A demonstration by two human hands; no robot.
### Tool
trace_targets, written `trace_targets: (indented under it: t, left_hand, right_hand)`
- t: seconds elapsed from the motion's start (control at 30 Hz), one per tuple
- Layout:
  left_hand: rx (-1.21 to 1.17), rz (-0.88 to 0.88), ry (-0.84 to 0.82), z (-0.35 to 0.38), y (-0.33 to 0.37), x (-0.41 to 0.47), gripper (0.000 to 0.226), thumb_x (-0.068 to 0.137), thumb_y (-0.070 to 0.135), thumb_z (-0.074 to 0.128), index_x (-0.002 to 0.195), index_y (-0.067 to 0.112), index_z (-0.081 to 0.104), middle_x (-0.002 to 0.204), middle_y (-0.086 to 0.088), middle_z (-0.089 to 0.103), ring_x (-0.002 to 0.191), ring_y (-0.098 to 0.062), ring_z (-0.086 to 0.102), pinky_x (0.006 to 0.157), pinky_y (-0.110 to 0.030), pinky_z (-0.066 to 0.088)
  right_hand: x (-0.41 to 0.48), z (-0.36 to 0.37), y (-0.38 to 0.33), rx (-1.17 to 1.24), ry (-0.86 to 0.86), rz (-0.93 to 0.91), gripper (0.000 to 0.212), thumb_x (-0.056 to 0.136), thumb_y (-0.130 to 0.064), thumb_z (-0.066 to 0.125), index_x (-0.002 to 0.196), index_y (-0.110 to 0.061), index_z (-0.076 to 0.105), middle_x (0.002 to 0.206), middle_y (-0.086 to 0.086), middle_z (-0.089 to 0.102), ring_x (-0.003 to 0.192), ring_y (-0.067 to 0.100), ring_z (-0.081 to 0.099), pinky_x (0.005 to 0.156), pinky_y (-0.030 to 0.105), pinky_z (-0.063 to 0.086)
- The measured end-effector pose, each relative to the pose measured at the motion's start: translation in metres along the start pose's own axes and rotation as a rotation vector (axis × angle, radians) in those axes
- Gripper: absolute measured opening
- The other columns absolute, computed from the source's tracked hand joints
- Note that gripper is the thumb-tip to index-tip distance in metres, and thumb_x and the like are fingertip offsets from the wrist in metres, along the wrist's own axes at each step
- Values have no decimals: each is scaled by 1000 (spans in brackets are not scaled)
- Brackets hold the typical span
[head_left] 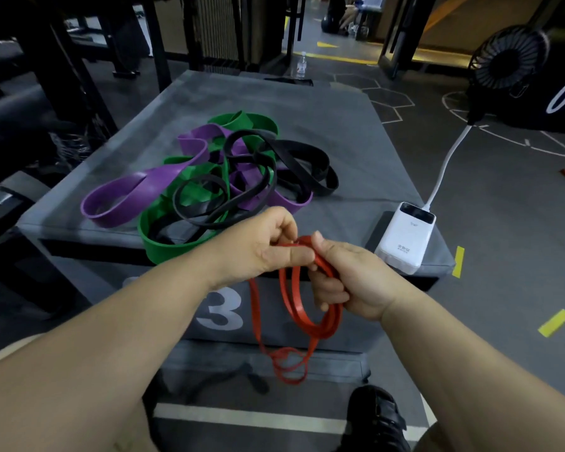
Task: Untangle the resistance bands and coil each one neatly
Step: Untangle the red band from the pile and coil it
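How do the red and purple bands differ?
The red band is narrow, the purple band wide. The red band hangs from the left hand and right hand; the purple band lies on the box. The red band is free; the purple band tangles with the green band. Both are loops.

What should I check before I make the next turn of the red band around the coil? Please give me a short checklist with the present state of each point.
1. Left hand pinches the red band: ok.
2. Right hand holds the loops already made, fingers curled round them: ok.
3. Red band is apart from the pile of bands on the grey box: ok.
4. Hanging end is free of twists: not ok, it looks twisted into a small loop.
5. Loops lie flat together inside the right hand: cannot tell, the fingers hide them.
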State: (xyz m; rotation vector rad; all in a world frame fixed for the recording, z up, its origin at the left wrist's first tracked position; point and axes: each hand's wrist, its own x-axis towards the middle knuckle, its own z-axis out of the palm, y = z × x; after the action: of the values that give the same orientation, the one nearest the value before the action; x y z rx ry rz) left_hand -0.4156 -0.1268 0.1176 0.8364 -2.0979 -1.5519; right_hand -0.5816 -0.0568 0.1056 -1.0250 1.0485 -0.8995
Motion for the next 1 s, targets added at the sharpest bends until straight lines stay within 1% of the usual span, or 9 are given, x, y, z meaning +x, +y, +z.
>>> trace_targets:
  t: [0.1,0.2,0.33,0.4,0.5,0.6,0.73,0.9,1.0]
  left_hand:
    - [32,-45,-77,-6,-9,2,28,79,17,74,91,15,50,78,6,61,73,-3,56,72,-20,48]
    - [-4,-95,-107,-8,-16,3,13,88,11,66,93,15,55,83,4,64,78,-4,61,77,-20,50]
    - [-22,-38,21,-5,-18,4,5,96,16,55,97,19,58,71,15,57,69,-5,55,75,-33,53]
    - [-17,72,143,-5,-12,4,7,95,18,56,96,23,60,67,18,55,63,-2,50,68,-27,51]
    - [95,218,166,-6,-5,5,9,84,33,65,92,31,66,84,8,62,79,-5,58,78,-15,45]
    - [208,271,120,-1,-4,4,19,75,45,69,90,34,72,96,6,59,92,-4,59,88,-15,43]
    - [174,272,101,8,-4,5,21,80,30,70,99,22,72,97,5,65,97,-7,62,93,-29,48]
    - [-49,144,47,4,0,1,18,95,20,55,108,26,67,104,8,71,102,-5,64,92,-23,48]
    - [38,141,112,5,3,1,16,98,22,52,99,21,69,83,16,68,82,3,62,82,-17,45]
  right_hand:
    - [-2,-4,-7,113,28,-38,44,85,-51,40,61,-17,53,38,-6,26,33,7,20,44,26,36]
    - [-4,-7,-14,202,44,-60,52,87,-49,35,46,-22,53,35,-8,25,31,6,19,43,26,34]
    - [-6,-13,-17,184,43,6,49,85,-54,35,56,-16,48,38,-4,27,31,9,21,42,25,38]
    - [-6,-15,-18,85,-16,117,60,79,-68,28,63,-13,46,41,1,30,33,14,27,48,27,41]
    - [-7,-14,-13,-3,-147,210,83,69,-87,19,68,-9,48,46,7,41,41,21,45,58,32,47]
    - [-6,-11,-5,-38,-302,180,88,65,-90,33,73,-5,51,53,8,52,50,24,56,61,33,50]
    - [-6,-7,-3,-31,-321,173,75,64,-84,57,72,-10,54,50,3,44,39,14,42,54,26,46]
    - [-6,-4,-11,81,-169,158,67,71,-85,39,61,-20,52,42,-6,26,33,8,18,44,22,36]
    - [-8,-7,-16,119,-164,194,64,78,-78,33,61,-19,51,40,-6,27,31,6,18,40,20,31]
